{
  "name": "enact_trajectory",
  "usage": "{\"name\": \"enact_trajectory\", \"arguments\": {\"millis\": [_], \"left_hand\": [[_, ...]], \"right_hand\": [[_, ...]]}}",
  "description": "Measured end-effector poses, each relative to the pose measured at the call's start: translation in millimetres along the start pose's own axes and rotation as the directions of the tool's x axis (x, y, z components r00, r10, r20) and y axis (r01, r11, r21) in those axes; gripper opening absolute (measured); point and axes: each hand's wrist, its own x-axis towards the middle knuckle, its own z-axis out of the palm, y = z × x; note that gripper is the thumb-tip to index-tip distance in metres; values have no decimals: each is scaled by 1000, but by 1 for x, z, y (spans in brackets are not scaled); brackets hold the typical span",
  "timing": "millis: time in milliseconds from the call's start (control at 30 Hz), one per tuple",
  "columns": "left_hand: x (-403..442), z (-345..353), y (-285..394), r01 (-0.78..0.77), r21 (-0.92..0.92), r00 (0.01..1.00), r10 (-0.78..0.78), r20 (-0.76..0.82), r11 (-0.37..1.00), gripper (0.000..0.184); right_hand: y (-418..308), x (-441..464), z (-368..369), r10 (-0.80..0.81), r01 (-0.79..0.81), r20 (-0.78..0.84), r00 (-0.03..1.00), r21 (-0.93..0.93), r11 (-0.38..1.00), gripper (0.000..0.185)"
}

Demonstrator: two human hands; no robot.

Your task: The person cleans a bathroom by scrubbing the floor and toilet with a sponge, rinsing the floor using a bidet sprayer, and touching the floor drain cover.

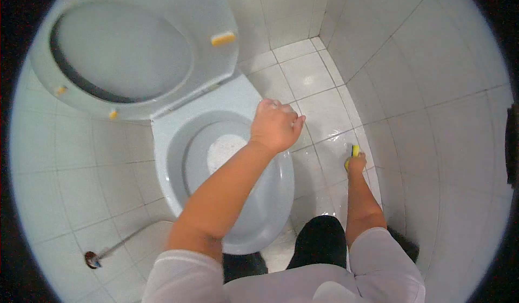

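Note:
My left hand [277, 125] is at the right edge of a pale toilet bowl [181, 187], with its fingers curled over the rim. The palm's contact is hidden beneath the hand. Low down on the right, my right hand [357, 162] holds a yellow sponge [355, 150] against the wet floor tiles [330, 154], near the foot of the wall. The sponge shows only in part around the fingers. White foam [224, 150] lies inside the bowl, partly behind my left forearm.
The toilet seat and lid [213, 68] are raised at the upper left. A tiled wall [427, 135] runs close along the right. To the lower left, a thin hose [130, 236] runs from a metal wall fitting [92, 260]. My dark-clothed knee [319, 241] is beside the bowl.

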Motion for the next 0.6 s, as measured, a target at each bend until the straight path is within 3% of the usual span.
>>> {"name": "enact_trajectory", "arguments": {"millis": [33,67,100,133,167,233,300,367,433,500,567,600], "left_hand": [[2,-6,5,-16,-2,1000,16,6,1000,25],[4,-13,10,27,34,989,-32,146,999,26],[6,-21,13,67,79,957,-86,276,995,28],[5,-24,11,57,79,959,-77,274,995,28],[2,-23,8,25,71,944,-47,326,997,29],[-10,-31,10,-36,46,914,14,405,998,33],[-28,-54,-5,-91,1,881,81,466,996,40],[-28,-75,-22,-146,38,850,106,517,989,42],[-27,-71,-38,-216,46,803,151,577,975,44],[-21,-43,-63,-307,199,870,190,455,931,48],[6,-34,-65,-311,233,830,144,539,921,49],[18,-29,-64,-323,259,778,99,621,910,51]], "right_hand": [[-34,-19,-14,13,-13,-10,1000,5,1000,31],[-69,-41,-28,204,-213,63,977,362,907,32],[-96,-59,-42,342,-382,196,919,651,656,34],[-107,-72,-59,289,-434,327,900,742,512,36],[-117,-86,-78,291,-430,321,901,746,508,36],[-121,-122,-127,189,-348,305,934,895,280,25],[-150,-168,-214,133,-331,304,943,851,408,32],[-132,-178,-260,173,-281,230,958,875,394,27],[-98,-176,-285,326,-342,219,920,856,387,23],[-80,-161,-279,327,-359,230,917,833,420,23],[-75,-125,-245,283,-463,403,870,866,191,23],[-77,-103,-220,266,-471,422,867,869,155,23]]}}
